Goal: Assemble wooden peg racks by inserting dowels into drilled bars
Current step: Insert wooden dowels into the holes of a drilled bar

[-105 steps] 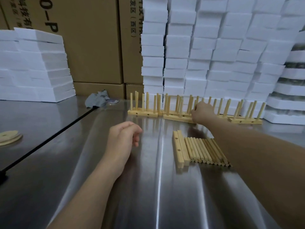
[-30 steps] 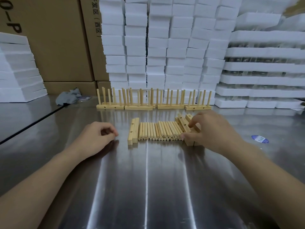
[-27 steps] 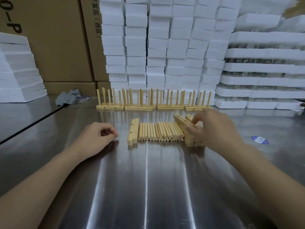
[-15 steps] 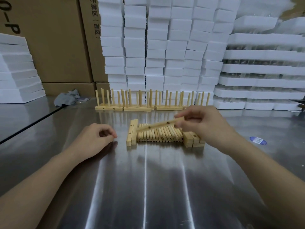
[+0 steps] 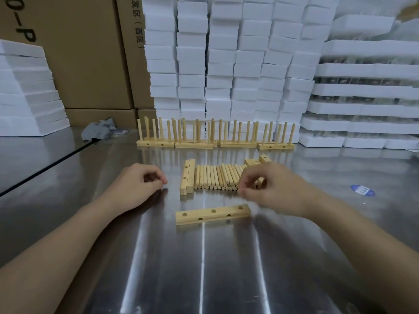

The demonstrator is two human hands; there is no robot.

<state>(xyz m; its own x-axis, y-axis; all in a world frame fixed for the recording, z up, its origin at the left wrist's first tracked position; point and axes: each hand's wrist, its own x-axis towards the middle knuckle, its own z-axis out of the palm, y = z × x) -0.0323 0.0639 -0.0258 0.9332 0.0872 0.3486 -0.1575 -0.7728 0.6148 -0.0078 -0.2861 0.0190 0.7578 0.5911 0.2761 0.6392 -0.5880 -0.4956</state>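
Observation:
A drilled wooden bar (image 5: 213,214) lies flat on the steel table (image 5: 204,268), holes up, in front of a row of loose dowels (image 5: 215,177). Two more bars (image 5: 187,176) lie at the row's left end, and others (image 5: 256,160) at its right end, partly hidden by my hand. My right hand (image 5: 269,186) hovers over the right end of the dowels with its fingers curled; whether it pinches a dowel is unclear. My left hand (image 5: 140,184) rests on the table left of the bars, loosely curled and holding nothing. Several finished peg racks (image 5: 215,143) stand in a line behind.
Stacks of white foam blocks (image 5: 226,64) and cardboard boxes (image 5: 90,64) wall off the back. More foam (image 5: 27,98) sits far left. A grey rag (image 5: 99,131) lies at the back left, a blue sticker (image 5: 362,190) at the right. A dark seam (image 5: 45,171) crosses the left tabletop.
My right hand lifted one drilled bar from the right-hand pile, laid it flat in front of the dowels, and went back over the dowels' right end. My left hand stayed still.

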